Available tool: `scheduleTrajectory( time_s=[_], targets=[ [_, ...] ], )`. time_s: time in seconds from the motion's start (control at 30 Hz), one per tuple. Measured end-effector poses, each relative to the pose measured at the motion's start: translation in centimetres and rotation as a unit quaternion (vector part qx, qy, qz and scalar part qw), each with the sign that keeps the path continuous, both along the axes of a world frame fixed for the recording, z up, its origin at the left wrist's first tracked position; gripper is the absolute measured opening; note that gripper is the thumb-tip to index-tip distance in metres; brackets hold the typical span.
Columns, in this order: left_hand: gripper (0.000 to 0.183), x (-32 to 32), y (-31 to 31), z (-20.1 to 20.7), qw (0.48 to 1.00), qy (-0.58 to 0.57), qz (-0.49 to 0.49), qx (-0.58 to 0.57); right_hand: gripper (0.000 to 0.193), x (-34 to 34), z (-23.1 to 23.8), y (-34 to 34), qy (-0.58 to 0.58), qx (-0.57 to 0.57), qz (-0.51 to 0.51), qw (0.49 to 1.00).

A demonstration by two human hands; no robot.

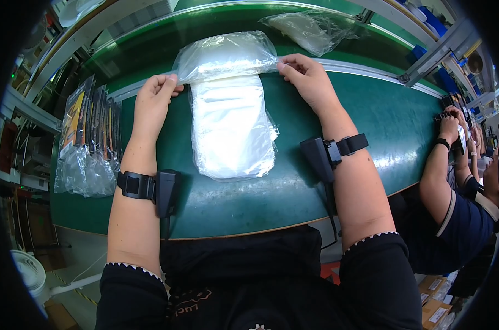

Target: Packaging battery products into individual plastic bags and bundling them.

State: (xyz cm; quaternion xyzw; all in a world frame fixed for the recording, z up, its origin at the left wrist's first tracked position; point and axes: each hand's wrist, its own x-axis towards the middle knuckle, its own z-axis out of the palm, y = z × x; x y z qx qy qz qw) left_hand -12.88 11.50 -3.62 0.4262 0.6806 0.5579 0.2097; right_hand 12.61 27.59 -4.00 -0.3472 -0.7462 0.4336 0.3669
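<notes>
A stack of flat clear plastic bags (230,129) lies on the green table in front of me, partly inside a larger clear plastic bag (225,55) at its far end. My left hand (157,94) pinches the left corner of the larger bag's opening. At the opposite corner, my right hand (305,74) grips the same edge between thumb and fingers. Stretched between both hands, the bag's mouth lies across the stack. The far part of the stack shows only dimly through the plastic.
Several packaged items in clear bags (90,140) stand in a row at the table's left. Another clear plastic bag (310,32) lies beyond the metal rail (365,71). Co-workers (458,203) sit along the right side. A white fan (28,272) stands at lower left.
</notes>
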Motion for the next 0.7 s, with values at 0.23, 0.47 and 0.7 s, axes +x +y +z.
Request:
scheduleTrajectory(
  time_s=[0.23,0.47,0.7],
  targets=[
    [0.024,0.00,0.01,-0.21,1.000,0.013,-0.002,0.007,0.022,0.02,-0.07,-0.05,-0.016,-0.006,-0.002,1.000],
    [0.026,-0.41,-0.01,-0.37,1.000,0.016,-0.006,0.001,0.020,-0.08,0.36,-0.41,0.008,-0.033,-0.010,0.999],
    [0.026,-0.53,0.00,-0.71,1.000,0.028,-0.007,-0.004,0.019,-0.04,0.11,-0.13,-0.005,-0.033,-0.012,0.999]
  ],
)
